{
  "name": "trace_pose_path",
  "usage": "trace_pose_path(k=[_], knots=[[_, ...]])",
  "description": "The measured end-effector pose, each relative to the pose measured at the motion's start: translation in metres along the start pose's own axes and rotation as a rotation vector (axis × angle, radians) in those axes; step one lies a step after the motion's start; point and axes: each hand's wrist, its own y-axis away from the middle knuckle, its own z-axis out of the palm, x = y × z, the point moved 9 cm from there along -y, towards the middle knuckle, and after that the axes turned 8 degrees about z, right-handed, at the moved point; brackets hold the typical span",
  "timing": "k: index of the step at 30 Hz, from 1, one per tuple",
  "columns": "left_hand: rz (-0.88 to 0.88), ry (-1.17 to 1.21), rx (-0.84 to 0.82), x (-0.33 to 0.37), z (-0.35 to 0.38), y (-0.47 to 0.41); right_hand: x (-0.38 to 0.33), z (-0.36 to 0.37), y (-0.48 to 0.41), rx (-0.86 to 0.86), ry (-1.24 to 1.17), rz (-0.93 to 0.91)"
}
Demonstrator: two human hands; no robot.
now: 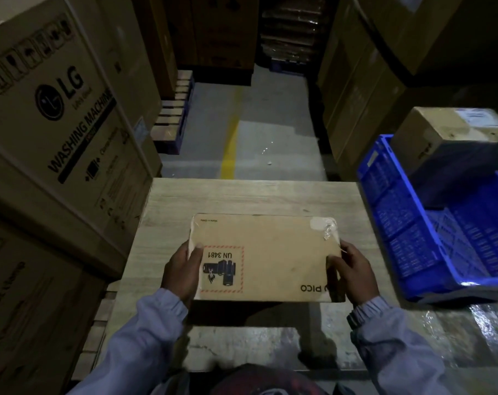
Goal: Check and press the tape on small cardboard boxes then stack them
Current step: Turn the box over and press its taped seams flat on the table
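A flat brown cardboard box [270, 252] with a red-bordered UN 3481 label and PICO lettering is held just above the wooden table [242, 195]. My left hand [182, 270] grips its left edge, thumb on the top face. My right hand [353, 273] grips its right edge, thumb over the near right corner. Clear tape [325, 228] shows crumpled on the far right corner of the box. Tape also wraps the left edge.
A blue plastic crate [430, 223] lies tilted at the right, with a smaller cardboard box [444, 132] behind it. Large washing machine cartons [56, 115] stack on the left. Tall cartons line the right. A floor aisle with a yellow line [230, 146] runs ahead.
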Motion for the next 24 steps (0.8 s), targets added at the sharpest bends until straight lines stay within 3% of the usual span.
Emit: trace_pose_path(k=[6,17,20,23,24], knots=[[0.053,-0.058,-0.004,-0.001,0.006,-0.018,0.001,0.01,-0.007,0.043,-0.035,-0.064],[0.01,-0.213,-0.05,0.011,0.013,-0.059,-0.012,0.018,-0.04,0.039,-0.033,0.016],[-0.06,0.006,-0.036,0.006,0.012,-0.053,0.0,0.019,-0.04,-0.013,-0.116,0.084],[-0.268,0.476,-0.082,-0.009,0.016,-0.033,0.032,0.024,-0.032,-0.123,-0.566,0.279],[-0.319,0.534,-0.104,-0.02,0.02,-0.025,0.047,0.027,-0.029,-0.138,-0.623,0.374]])
